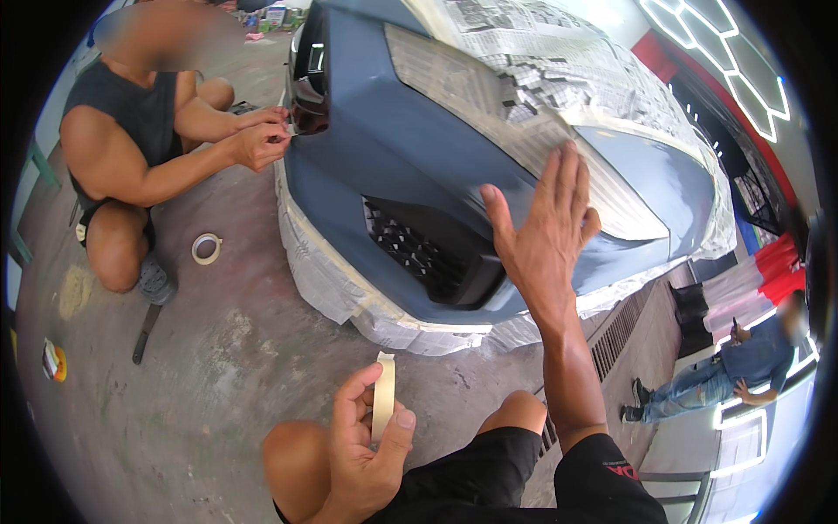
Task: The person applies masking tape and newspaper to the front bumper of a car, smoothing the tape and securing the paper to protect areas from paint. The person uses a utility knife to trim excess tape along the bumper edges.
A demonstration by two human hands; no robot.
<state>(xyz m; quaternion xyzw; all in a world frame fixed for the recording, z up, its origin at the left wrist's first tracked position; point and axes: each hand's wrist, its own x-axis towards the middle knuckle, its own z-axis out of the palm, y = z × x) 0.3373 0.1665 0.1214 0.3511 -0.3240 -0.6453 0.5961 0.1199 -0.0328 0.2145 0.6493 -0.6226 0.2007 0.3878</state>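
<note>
My left hand (371, 441) holds a roll of cream masking tape (382, 402) upright between fingers and thumb, above my lap. Out in front, my right hand (546, 227) reaches to the blue-grey car bumper (419, 166), fingers extended and thumb spread. Its fingertips lie at the lower edge of the taped-over headlight (524, 131), which is masked with strips and newspaper. Whether the palm presses on the panel I cannot tell. Left of my right hand is a black grille insert (428, 253) in the bumper. Newspaper (332, 279) skirts the bumper's bottom edge.
A co-worker (131, 131) crouches at the left, both hands at the bumper's dark centre grille (310, 79). Another tape roll (207, 249) and a dark flat blade-like tool (147, 334) lie on the concrete floor. A person (724, 362) stands at the right near a floor drain grate (615, 336).
</note>
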